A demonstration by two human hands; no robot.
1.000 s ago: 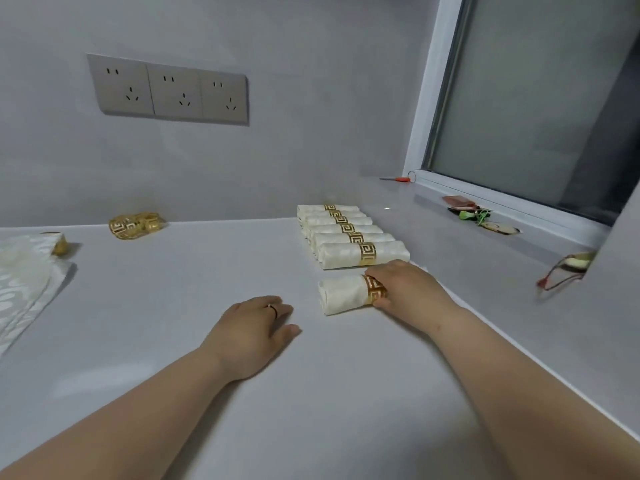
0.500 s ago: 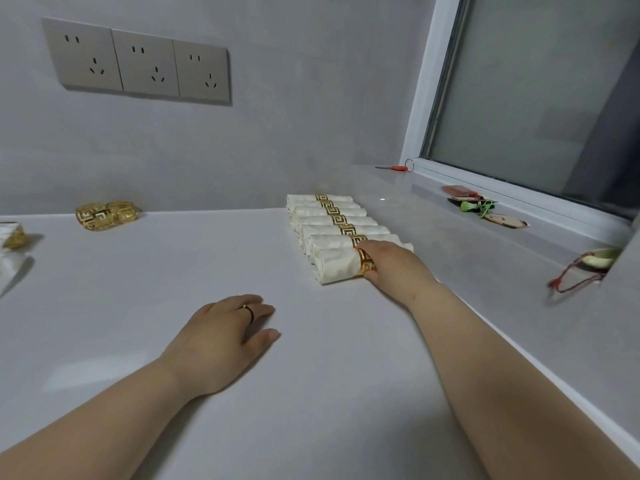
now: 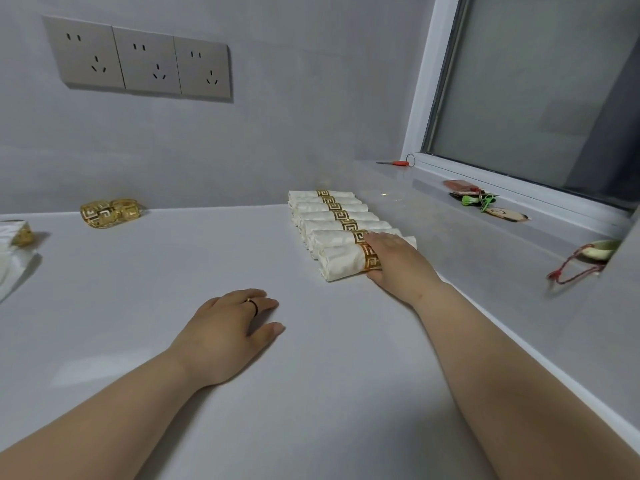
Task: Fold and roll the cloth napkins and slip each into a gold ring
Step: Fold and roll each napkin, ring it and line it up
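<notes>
Right hand (image 3: 394,261) pushed napkin (image 3: 341,263) against row (image 3: 322,216).

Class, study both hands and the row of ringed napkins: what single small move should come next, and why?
Probably lift the right hand off the nearest rolled napkin: it wears its gold ring and lies snug against the row. The left hand rests empty on the table, and unrolled cloth and spare rings wait at the left.

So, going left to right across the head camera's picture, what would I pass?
Unrolled napkins → loose gold rings → left hand → row of ringed napkin rolls → green trinkets → red cord.
</notes>
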